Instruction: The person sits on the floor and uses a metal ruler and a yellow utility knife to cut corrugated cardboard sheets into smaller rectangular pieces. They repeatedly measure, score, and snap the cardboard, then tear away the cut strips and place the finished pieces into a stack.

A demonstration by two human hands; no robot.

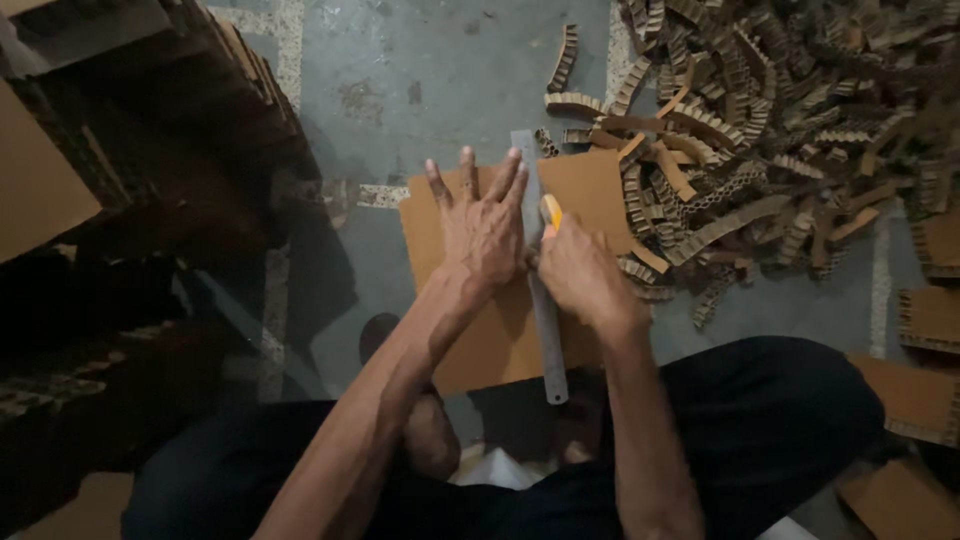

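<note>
Your left hand [482, 232] lies flat with fingers spread, pressing the metal ruler [540, 290] onto the cardboard sheet [495, 335] so the straight edge cannot slip. Your right hand [580, 275] is clenched around a yellow knife [551, 211], its tip set just beside the ruler's right edge. The sheet rests on the grey concrete floor [440, 80] in front of your knees. To your right lies a heap of cut cardboard strips [780, 130]; stacked cardboard [60, 170] stands at your left in dim light
</note>
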